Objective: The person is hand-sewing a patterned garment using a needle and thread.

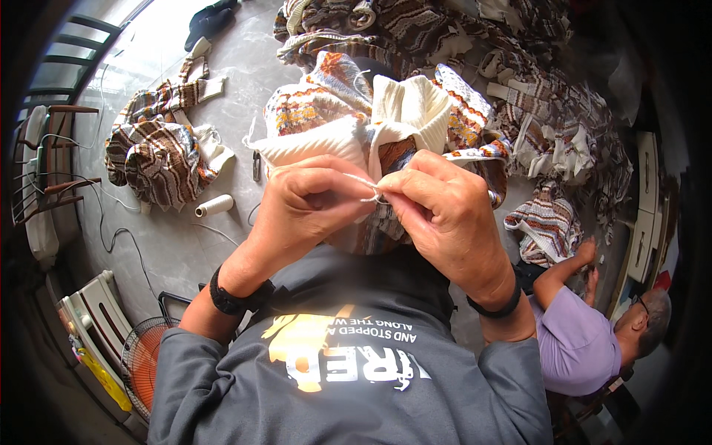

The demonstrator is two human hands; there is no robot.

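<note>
My left hand [311,200] and my right hand [437,208] meet at the centre, both pinching a thin white yarn [360,178] with a small loop between the fingertips; any small tool there is too small to make out. Just behind them, a patterned knit garment [311,104] in cream, orange, brown and blue is heaped in front of me, with ribbed cream bands [408,104] on top. Dark bands circle both my wrists.
Piles of striped knitwear [549,133] lie ahead and right, another bundle [156,163] at left beside a white thread cone [213,206]. A co-worker [575,341] in lilac sits at right. A fan [148,356], racks [52,185] and loose cables are at left.
</note>
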